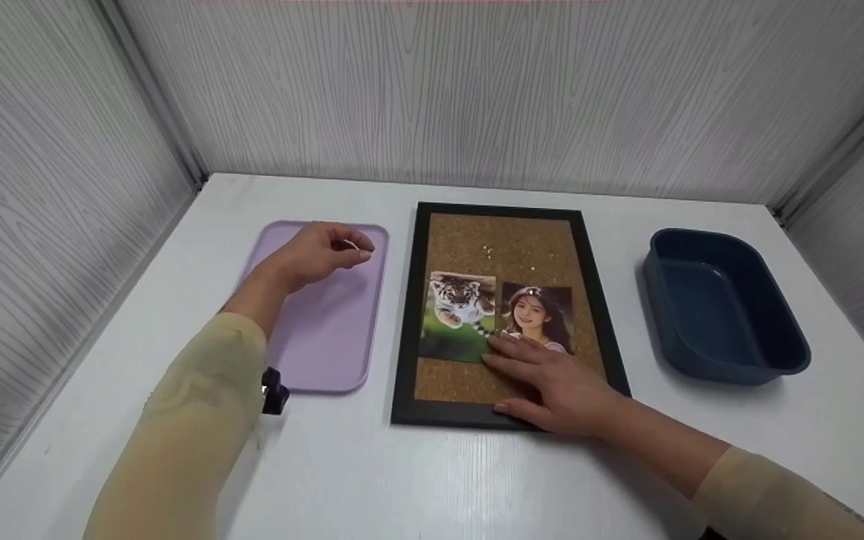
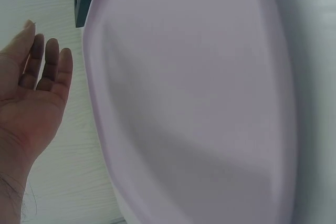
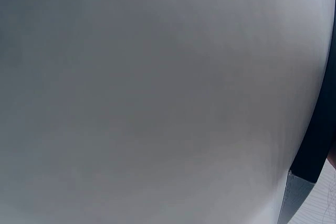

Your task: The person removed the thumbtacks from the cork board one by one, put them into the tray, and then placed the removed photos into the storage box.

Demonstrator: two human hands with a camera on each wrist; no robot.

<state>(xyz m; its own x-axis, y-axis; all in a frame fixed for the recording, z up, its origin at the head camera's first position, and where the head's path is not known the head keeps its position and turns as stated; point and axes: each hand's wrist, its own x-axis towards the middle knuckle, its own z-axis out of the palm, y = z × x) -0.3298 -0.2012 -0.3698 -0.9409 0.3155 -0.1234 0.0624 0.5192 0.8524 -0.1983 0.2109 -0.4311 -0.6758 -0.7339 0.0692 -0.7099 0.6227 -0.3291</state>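
My left hand (image 1: 319, 255) is over the purple tray (image 1: 327, 352), thumb and index finger pinched together. A tiny pin (image 2: 34, 23) just shows at their tips in the left wrist view; the rest of it is hidden. The right hand (image 1: 559, 386) rests with fingers spread on the lower part of a cork board (image 1: 454, 382) in a black frame. Its fingertips touch the bottom edges of two photos, one of a tiger cub (image 1: 451, 330) and one portrait of a person (image 1: 552, 307). A small push pin (image 1: 531, 292) sits near the portrait's top.
Several small shiny pins (image 1: 487, 250) are on the upper cork. To the right of the board stands a deep dark blue bin (image 1: 709, 315). Grey wood-grain panels (image 1: 447, 97) enclose the white table (image 1: 327, 465) at the back and sides.
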